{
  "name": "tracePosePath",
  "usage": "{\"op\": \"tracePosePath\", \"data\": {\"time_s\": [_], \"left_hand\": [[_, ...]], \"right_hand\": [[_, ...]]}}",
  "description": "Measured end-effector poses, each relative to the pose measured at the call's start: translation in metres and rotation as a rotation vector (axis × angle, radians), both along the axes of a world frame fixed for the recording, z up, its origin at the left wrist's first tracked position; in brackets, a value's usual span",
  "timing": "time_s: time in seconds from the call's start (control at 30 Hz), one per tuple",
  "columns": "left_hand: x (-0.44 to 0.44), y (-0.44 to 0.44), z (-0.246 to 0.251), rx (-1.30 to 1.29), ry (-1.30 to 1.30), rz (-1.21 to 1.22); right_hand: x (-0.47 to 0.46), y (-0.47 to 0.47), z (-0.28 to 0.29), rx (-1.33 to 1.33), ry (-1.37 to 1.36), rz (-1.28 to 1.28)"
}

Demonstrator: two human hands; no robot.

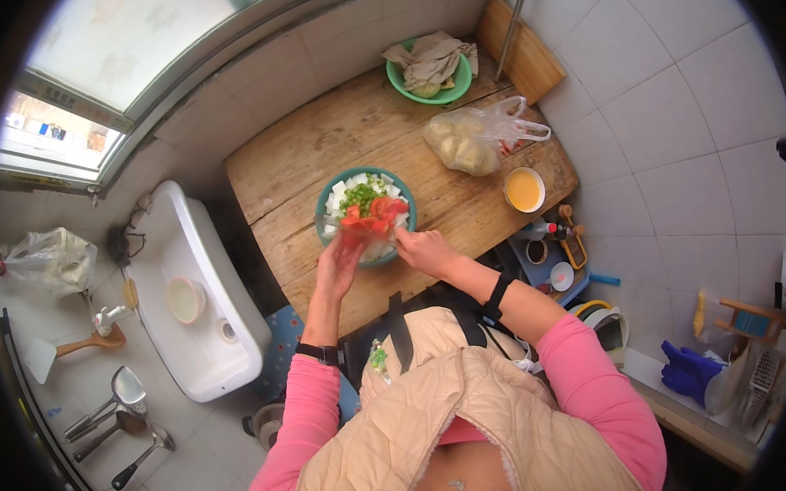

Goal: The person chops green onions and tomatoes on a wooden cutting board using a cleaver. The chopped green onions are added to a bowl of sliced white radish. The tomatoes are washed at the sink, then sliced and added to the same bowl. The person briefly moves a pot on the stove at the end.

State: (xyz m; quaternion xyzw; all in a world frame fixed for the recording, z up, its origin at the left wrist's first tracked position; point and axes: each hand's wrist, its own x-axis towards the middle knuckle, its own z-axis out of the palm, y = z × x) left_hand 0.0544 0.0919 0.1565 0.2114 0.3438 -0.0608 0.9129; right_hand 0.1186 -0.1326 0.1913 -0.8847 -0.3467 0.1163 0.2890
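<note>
A teal bowl (412,208) stands on the wooden table (295,150) before me. White cubes (333,203), chopped green pieces (362,195) and red tomato pieces (388,210) lie in or over it. Both hands are at the bowl's near edge. My left hand (341,265) is cupped under a clear plastic bag (359,230) that seems to hold some red pieces. The fingers of my right hand (426,249) are closed at the bag's right side, pinching it. Where the bag ends and the bowl's contents begin is hard to tell.
To the right on the table are a bowl of yellow liquid (524,190), a plastic bag of pale chunks (464,142) and a green basin (462,85) with a cloth. A cutting board (523,52) leans in the corner. At left is a white sink (198,289) holding a small bowl (186,300).
</note>
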Motion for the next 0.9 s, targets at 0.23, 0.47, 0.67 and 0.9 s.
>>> {"op": "tracePosePath", "data": {"time_s": [0.23, 0.47, 0.67, 0.9], "left_hand": [[0.000, -0.003, 0.003, 0.104, 0.007, -0.221], [-0.004, 0.001, 0.004, 0.140, -0.175, -0.169], [-0.002, 0.002, 0.005, 0.166, -0.219, -0.109], [-0.001, -0.002, 0.009, 0.240, -0.150, -0.033]], "right_hand": [[0.008, 0.010, -0.021, -0.050, 0.070, -0.096], [-0.002, 0.003, 0.002, 0.228, -0.028, -0.015], [-0.008, 0.013, 0.019, 0.148, -0.062, -0.032], [-0.010, 0.014, 0.016, 0.006, -0.057, -0.037]]}}
